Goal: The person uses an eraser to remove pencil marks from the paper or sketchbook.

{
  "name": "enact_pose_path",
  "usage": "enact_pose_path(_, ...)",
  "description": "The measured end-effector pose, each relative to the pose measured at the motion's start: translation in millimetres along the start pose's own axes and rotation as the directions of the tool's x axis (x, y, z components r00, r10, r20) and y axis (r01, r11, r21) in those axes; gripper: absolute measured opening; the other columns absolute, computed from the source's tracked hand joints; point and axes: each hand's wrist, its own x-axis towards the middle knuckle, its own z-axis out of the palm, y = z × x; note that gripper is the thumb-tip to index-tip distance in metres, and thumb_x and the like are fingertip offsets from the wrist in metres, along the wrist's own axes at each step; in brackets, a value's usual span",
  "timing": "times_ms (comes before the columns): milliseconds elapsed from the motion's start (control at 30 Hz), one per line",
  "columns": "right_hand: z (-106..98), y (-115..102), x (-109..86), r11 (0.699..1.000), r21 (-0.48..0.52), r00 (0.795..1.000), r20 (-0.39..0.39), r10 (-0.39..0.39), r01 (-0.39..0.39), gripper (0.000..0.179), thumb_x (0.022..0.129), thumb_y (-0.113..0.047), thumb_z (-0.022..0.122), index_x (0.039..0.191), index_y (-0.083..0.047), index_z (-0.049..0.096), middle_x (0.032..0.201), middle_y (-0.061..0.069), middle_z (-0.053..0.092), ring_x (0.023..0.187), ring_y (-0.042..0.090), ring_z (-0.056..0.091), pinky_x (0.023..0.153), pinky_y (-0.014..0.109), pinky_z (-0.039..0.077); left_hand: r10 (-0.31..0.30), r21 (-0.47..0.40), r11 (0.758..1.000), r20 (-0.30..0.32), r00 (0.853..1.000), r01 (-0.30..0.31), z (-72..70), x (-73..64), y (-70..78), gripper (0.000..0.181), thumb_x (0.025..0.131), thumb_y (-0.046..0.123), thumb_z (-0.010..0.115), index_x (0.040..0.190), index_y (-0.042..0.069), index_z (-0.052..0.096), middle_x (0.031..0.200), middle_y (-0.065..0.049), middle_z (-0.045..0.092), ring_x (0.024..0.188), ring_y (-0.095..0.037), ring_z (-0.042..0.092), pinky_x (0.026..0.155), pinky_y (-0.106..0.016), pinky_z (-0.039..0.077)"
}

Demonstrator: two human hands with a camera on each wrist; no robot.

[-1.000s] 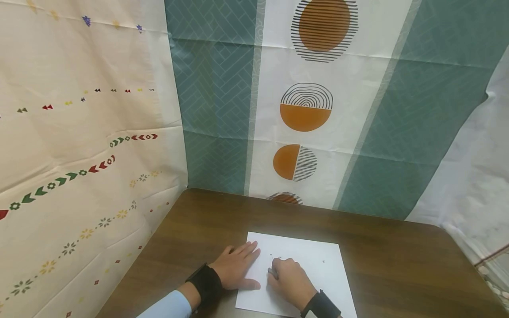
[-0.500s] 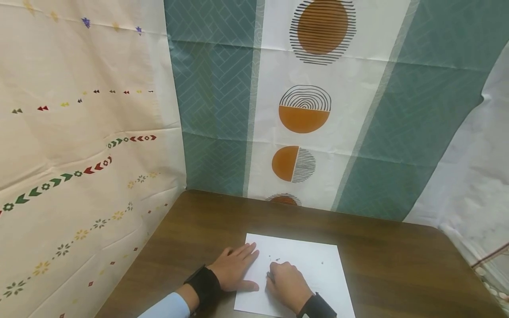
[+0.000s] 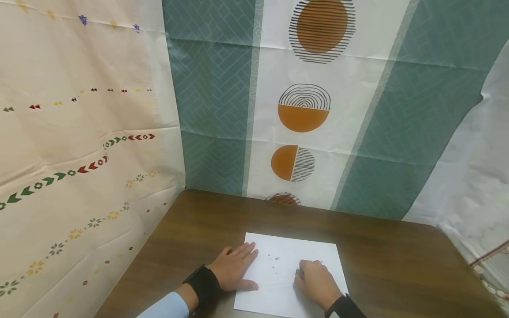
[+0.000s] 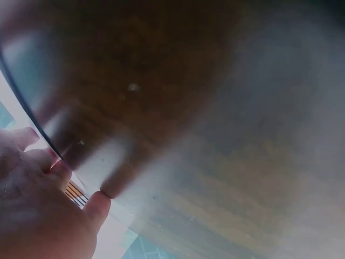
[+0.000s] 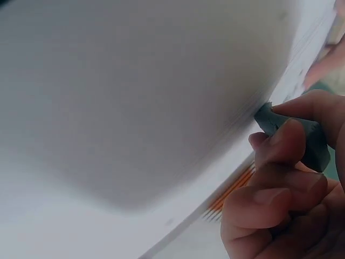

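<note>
A white sheet of paper (image 3: 270, 293) lies on the brown table. My left hand (image 3: 234, 268) rests flat on its left edge, fingers spread and thumb stretched out to the right. Between thumb and curled fingers, my right hand (image 3: 318, 282) pinches a grey-green eraser (image 5: 310, 132) over the right half of the sheet. One worn corner of the eraser meets the paper in the right wrist view; my fingers cover part of it. Small dark crumbs (image 3: 277, 259) are scattered on the paper between the hands. Faint lines show on the sheet near the eraser.
The wooden table (image 3: 214, 221) extends around the paper on all sides. Behind it hangs a green and white curtain (image 3: 214, 110) with orange circles. A cream patterned cloth (image 3: 99, 176) borders the left side, and a white cloth (image 3: 469, 176) the right.
My right hand, still pinching the eraser, has moved right across the paper from near the left hand. More crumbs now show where it was. My left hand has stayed in place.
</note>
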Motion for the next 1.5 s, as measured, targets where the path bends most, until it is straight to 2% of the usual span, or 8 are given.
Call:
enact_pose_path(300, -16.8, 42.7, -13.1, 0.984, -0.016, 0.984, -0.001, 0.177, -0.177, 0.011, 0.077, -0.014, 0.064, 0.070, -0.008, 0.058, 0.063, 0.001, 0.055, 0.058, 0.017, 0.046, 0.056, 0.041, 0.046, -0.004, -0.003, 1.000, -0.003, 1.000, 0.004, -1.2, -2.8, -1.7, 0.089, 0.082, 0.073, 0.041, 0.146, 0.012, 0.029, 0.152, -0.007, 0.022, 0.136, -0.023, 0.016, 0.098, -0.064, 0.027)
enact_pose_path(433, -19.8, 49.3, -15.6, 0.981, -0.003, 0.981, -0.002, 0.193, -0.193, 0.012, 0.076, -0.014, 0.065, 0.069, -0.009, 0.056, 0.062, 0.000, 0.051, 0.058, 0.017, 0.044, 0.053, 0.038, 0.044, -0.004, -0.012, 1.000, -0.006, 1.000, 0.004, 3.1, -4.0, -4.3, 0.090, 0.082, 0.073, 0.041, 0.146, 0.012, 0.028, 0.153, -0.007, 0.020, 0.136, -0.023, 0.015, 0.098, -0.064, 0.026)
enact_pose_path(633, -21.9, 40.7, -11.8, 0.992, 0.047, 0.991, -0.049, 0.120, -0.118, 0.013, 0.075, -0.015, 0.066, 0.068, -0.014, 0.056, 0.056, -0.004, 0.046, 0.055, 0.014, 0.042, 0.051, 0.034, 0.039, -0.002, -0.011, 1.000, -0.009, 1.000, 0.002, 5.3, -5.3, -5.8, 0.091, 0.081, 0.075, 0.039, 0.146, 0.012, 0.027, 0.153, -0.008, 0.019, 0.136, -0.025, 0.014, 0.097, -0.066, 0.026)
enact_pose_path(767, -19.9, 20.1, -3.7, 0.997, 0.072, 0.997, -0.064, 0.041, -0.036, 0.007, 0.076, -0.016, 0.065, 0.071, -0.014, 0.061, 0.053, -0.007, 0.047, 0.053, 0.012, 0.042, 0.050, 0.032, 0.038, -0.008, -0.003, 1.000, -0.001, 1.000, 0.008, -0.7, -4.8, -2.3, 0.090, 0.082, 0.073, 0.040, 0.146, 0.012, 0.027, 0.153, -0.008, 0.020, 0.136, -0.024, 0.015, 0.097, -0.065, 0.027)
enact_pose_path(933, -12.1, -11.2, 8.3, 0.991, 0.109, 0.997, -0.024, -0.074, 0.076, 0.004, 0.079, -0.017, 0.064, 0.079, -0.014, 0.066, 0.055, -0.010, 0.051, 0.051, 0.008, 0.042, 0.048, 0.030, 0.039, -0.005, 0.007, 1.000, -0.007, 1.000, 0.005, -4.8, -3.3, 0.1, 0.089, 0.082, 0.072, 0.041, 0.146, 0.012, 0.028, 0.152, -0.008, 0.021, 0.135, -0.024, 0.017, 0.097, -0.065, 0.028)
enact_pose_path(1133, 6.2, -39.2, 18.1, 0.972, 0.136, 0.979, 0.041, -0.198, 0.191, 0.007, 0.081, -0.020, 0.066, 0.083, -0.014, 0.069, 0.069, -0.007, 0.064, 0.055, 0.003, 0.048, 0.056, 0.031, 0.049, 0.014, 0.020, 1.000, -0.019, 1.000, -0.013, -1.5, -1.6, 0.7, 0.089, 0.082, 0.073, 0.039, 0.146, 0.012, 0.029, 0.152, -0.008, 0.022, 0.135, -0.024, 0.018, 0.096, -0.064, 0.030)
enact_pose_path(1333, 20.4, -51.0, 20.6, 0.967, 0.134, 0.973, 0.052, -0.223, 0.214, 0.005, 0.081, -0.018, 0.066, 0.077, -0.015, 0.066, 0.062, -0.011, 0.059, 0.050, 0.003, 0.046, 0.052, 0.027, 0.046, 0.015, 0.015, 1.000, -0.021, 1.000, -0.015, -0.6, -1.6, 0.2, 0.088, 0.083, 0.073, 0.039, 0.145, 0.012, 0.029, 0.152, -0.008, 0.023, 0.135, -0.024, 0.018, 0.096, -0.064, 0.030)
enact_pose_path(1500, 20.1, -43.1, 19.7, 0.984, 0.093, 0.987, 0.034, -0.159, 0.155, 0.005, 0.080, -0.017, 0.068, 0.078, -0.013, 0.065, 0.061, -0.008, 0.059, 0.051, 0.005, 0.047, 0.053, 0.031, 0.049, 0.011, 0.008, 1.000, -0.017, 1.000, -0.011, 1.4, -1.3, -2.6, 0.088, 0.083, 0.073, 0.038, 0.146, 0.012, 0.029, 0.152, -0.007, 0.022, 0.135, -0.023, 0.016, 0.097, -0.064, 0.028)
